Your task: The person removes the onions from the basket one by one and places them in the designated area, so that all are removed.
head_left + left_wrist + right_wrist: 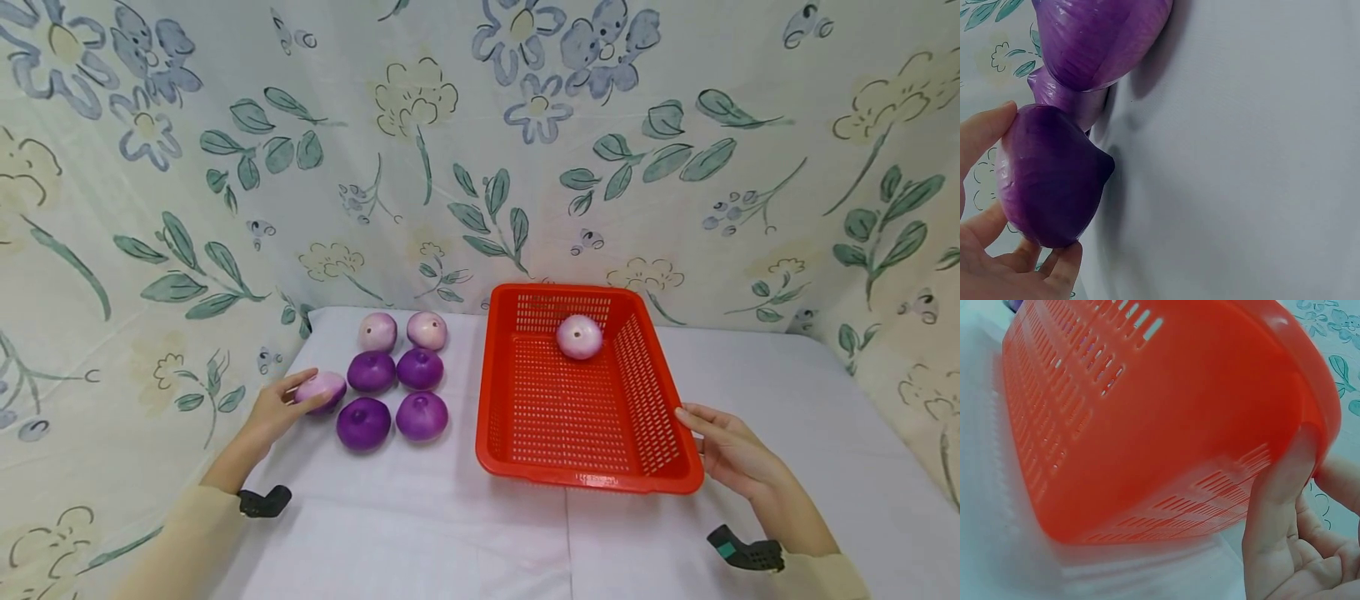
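Observation:
My left hand (273,410) grips a purple onion (322,390) at the left end of the group. In the left wrist view, the thumb is on one side of this onion (1054,178) and the fingers are on the other, its dark pointed tip facing the table. My right hand (738,450) pinches the right rim of a red perforated plastic basket (489,400). Close up, the thumb and fingers clasp the basket's rim (1329,394). One pale onion (579,337) lies inside the basket, towards the back right.
Beside the left hand, several more onions stand in two columns: pale ones (427,331) at the back, dark purple ones (363,424) in front. A white cloth (420,533) covers the table. Behind it hangs a floral curtain (420,208).

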`<state>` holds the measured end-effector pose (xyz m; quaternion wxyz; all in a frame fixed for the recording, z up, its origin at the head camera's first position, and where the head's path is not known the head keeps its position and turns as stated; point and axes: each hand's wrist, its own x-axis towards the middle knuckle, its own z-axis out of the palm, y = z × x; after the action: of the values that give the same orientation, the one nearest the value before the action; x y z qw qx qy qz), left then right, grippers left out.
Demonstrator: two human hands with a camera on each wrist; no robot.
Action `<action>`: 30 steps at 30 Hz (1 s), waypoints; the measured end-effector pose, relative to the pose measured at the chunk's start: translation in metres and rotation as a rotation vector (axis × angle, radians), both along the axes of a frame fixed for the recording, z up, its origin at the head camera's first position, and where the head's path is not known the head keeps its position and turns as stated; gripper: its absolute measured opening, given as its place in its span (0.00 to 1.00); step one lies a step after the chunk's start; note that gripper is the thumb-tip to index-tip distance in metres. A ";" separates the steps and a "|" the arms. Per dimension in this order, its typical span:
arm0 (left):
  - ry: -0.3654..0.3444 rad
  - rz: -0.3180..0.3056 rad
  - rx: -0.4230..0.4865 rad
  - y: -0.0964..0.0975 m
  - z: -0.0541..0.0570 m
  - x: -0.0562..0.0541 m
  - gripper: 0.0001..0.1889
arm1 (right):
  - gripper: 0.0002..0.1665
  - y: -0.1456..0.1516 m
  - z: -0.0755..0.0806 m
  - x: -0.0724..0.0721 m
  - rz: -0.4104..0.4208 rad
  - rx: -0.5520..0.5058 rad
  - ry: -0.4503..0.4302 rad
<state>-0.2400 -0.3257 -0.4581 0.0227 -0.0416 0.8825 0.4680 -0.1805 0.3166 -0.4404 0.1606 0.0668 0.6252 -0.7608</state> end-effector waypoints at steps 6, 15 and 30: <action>-0.002 0.003 0.021 -0.001 -0.003 0.000 0.41 | 0.08 0.000 0.000 0.000 -0.009 0.009 -0.004; -0.030 -0.023 0.061 -0.003 -0.005 0.000 0.40 | 0.10 0.001 -0.002 0.000 0.011 -0.032 0.001; -0.016 -0.063 0.059 -0.006 0.003 -0.003 0.40 | 0.10 0.001 -0.001 0.001 0.022 -0.037 0.017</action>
<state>-0.2432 -0.3319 -0.4555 0.0456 -0.0167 0.8690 0.4925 -0.1794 0.3174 -0.4413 0.1648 0.0503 0.6132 -0.7709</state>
